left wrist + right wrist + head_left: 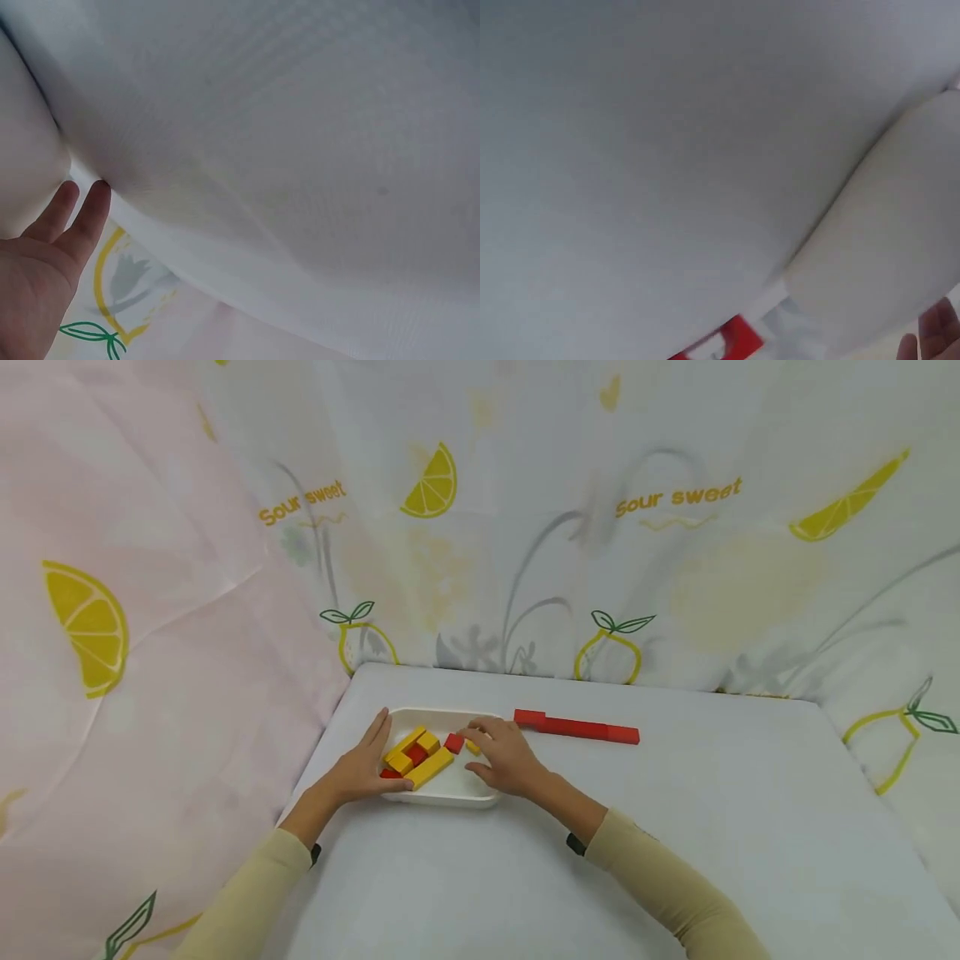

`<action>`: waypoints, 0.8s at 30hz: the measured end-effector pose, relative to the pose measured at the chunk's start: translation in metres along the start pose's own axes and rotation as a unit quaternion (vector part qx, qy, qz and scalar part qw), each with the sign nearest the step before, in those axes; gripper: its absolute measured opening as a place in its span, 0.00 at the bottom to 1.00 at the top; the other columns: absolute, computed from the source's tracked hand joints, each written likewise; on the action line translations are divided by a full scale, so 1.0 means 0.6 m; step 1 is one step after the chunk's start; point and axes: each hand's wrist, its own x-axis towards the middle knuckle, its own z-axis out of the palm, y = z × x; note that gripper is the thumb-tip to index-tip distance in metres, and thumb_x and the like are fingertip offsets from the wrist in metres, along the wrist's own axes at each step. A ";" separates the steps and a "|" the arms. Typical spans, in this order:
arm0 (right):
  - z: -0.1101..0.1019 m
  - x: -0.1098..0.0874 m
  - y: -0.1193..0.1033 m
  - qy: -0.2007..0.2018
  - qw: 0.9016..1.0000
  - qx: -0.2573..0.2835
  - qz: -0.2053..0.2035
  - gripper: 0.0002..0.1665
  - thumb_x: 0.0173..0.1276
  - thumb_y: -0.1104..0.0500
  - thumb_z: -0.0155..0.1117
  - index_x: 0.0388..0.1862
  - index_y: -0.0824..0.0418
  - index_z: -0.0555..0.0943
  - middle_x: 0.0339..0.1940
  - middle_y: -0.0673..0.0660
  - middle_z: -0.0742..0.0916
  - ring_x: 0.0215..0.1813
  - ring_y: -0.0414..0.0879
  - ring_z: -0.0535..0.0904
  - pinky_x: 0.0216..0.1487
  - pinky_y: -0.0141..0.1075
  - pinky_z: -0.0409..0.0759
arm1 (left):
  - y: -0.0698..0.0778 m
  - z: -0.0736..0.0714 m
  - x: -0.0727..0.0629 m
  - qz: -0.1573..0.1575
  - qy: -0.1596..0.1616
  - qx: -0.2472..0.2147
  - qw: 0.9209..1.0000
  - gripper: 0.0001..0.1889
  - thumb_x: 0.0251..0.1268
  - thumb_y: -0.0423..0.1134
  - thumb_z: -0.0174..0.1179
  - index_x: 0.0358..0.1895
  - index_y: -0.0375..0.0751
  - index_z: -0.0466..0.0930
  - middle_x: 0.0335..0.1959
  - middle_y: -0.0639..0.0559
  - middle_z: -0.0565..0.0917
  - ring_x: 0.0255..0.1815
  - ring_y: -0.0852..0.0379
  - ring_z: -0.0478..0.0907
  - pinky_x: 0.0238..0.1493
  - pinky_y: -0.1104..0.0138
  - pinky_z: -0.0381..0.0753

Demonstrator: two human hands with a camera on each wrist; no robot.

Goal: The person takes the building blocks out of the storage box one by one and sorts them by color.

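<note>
A shallow white tray (442, 800) sits between the two hands, with its wall (892, 225) close up in the right wrist view. My left hand (365, 770) braces the tray's left end, fingers straight along the side and thumb over the front rim. Inside lie yellow blocks (431, 768) clustered around a red block (416, 753), plus a red cube (453, 743) nearer the right. Over the right end, my right hand (510, 762) has its fingers bent and thumb apart. A small yellow block (472, 747) shows just below those fingertips, with a gap to the thumb.
Behind and right of the tray, red blocks (575, 727) form a long row on the white table (600, 860). A lemon-print curtain (525, 527) rises along the table's back edge, and a pinkish one (187, 635) hangs close on the left.
</note>
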 end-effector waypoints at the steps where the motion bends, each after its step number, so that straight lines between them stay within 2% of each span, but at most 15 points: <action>1: 0.010 0.004 -0.009 -0.003 1.000 0.010 -0.007 0.32 0.62 0.54 0.73 0.65 0.55 0.76 0.61 0.54 0.79 0.63 0.48 0.75 0.66 0.42 0.77 | 0.000 0.002 -0.002 0.000 0.001 0.000 1.000 0.69 0.44 0.72 0.67 0.80 0.38 0.36 0.83 0.45 0.35 0.78 0.38 0.55 0.64 0.41 0.73; 4: 0.036 0.020 -0.036 -0.031 0.998 0.059 -0.013 0.30 0.63 0.56 0.73 0.64 0.57 0.77 0.61 0.54 0.80 0.63 0.47 0.75 0.66 0.38 0.77 | 0.001 0.002 -0.007 0.004 0.004 -0.006 1.000 0.68 0.45 0.71 0.66 0.80 0.38 0.36 0.83 0.44 0.36 0.78 0.38 0.56 0.64 0.40 0.73; 8: 0.062 0.047 -0.063 -0.078 0.989 0.128 0.006 0.26 0.65 0.56 0.71 0.61 0.58 0.79 0.59 0.54 0.83 0.59 0.47 0.77 0.61 0.33 0.79 | -0.002 -0.001 -0.009 0.017 0.014 0.000 1.000 0.66 0.47 0.72 0.65 0.80 0.38 0.37 0.83 0.44 0.38 0.72 0.37 0.66 0.59 0.42 0.78; 12: 0.086 0.071 -0.076 -0.091 0.980 0.178 0.018 0.23 0.66 0.55 0.69 0.59 0.59 0.81 0.55 0.55 0.85 0.52 0.47 0.80 0.52 0.26 0.81 | -0.011 0.002 -0.011 0.031 0.030 0.002 0.999 0.64 0.49 0.72 0.63 0.80 0.38 0.40 0.83 0.44 0.40 0.65 0.38 0.74 0.54 0.45 0.82; 14: 0.096 0.079 -0.073 -0.095 0.976 0.193 0.026 0.22 0.66 0.55 0.69 0.59 0.58 0.82 0.55 0.53 0.86 0.48 0.44 0.80 0.49 0.24 0.80 | -0.011 0.002 -0.009 0.042 0.037 0.000 0.998 0.64 0.49 0.72 0.63 0.80 0.37 0.40 0.82 0.43 0.41 0.62 0.38 0.76 0.52 0.46 0.84; 18: 0.113 0.092 -0.069 -0.112 0.970 0.212 0.032 0.22 0.67 0.55 0.69 0.59 0.57 0.82 0.55 0.50 0.86 0.43 0.38 0.77 0.46 0.21 0.77 | -0.014 0.002 -0.009 0.047 0.039 0.005 0.998 0.63 0.50 0.72 0.63 0.80 0.38 0.41 0.82 0.41 0.43 0.60 0.39 0.77 0.49 0.49 0.85; 21: 0.116 0.102 -0.069 -0.122 0.973 0.193 0.020 0.22 0.68 0.54 0.68 0.60 0.56 0.82 0.54 0.49 0.86 0.42 0.36 0.75 0.45 0.21 0.76 | -0.014 0.003 -0.009 0.046 0.045 0.001 0.998 0.63 0.50 0.70 0.64 0.80 0.38 0.41 0.82 0.41 0.43 0.61 0.40 0.77 0.48 0.49 0.85; 24: 0.123 0.111 -0.073 -0.119 0.979 0.166 -0.003 0.22 0.68 0.52 0.68 0.59 0.56 0.83 0.52 0.49 0.87 0.46 0.37 0.78 0.49 0.22 0.77 | -0.014 0.005 -0.009 0.053 0.051 -0.003 0.997 0.62 0.51 0.68 0.65 0.80 0.37 0.42 0.82 0.40 0.44 0.60 0.40 0.77 0.48 0.48 0.85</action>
